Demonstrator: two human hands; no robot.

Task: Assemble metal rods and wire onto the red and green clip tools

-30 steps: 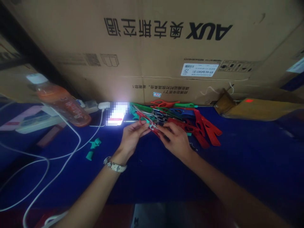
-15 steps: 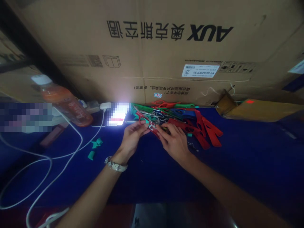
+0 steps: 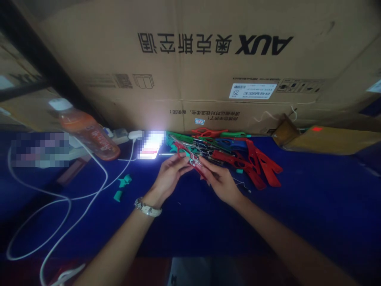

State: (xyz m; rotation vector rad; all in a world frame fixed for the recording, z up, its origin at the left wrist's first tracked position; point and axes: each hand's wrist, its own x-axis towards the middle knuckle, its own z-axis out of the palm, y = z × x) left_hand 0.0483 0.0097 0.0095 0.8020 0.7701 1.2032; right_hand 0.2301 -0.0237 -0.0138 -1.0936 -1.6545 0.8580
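While red casing is gripped by left hand and right hand, white wire could be kinked by overpressing.

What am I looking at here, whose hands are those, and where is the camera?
There's no robot here, just a person's two bare hands. The camera sits on the person's head, looking forward and down, so you see almost what they see. The left hand and the right hand hold a red plastic piece between their fingers. Underneath is a blue surface. On it, beyond the hands, lies a jumble of red, green and blue parts. Small green bits and a drink bottle are to the left. The big wall behind is cardboard with upside-down printing.
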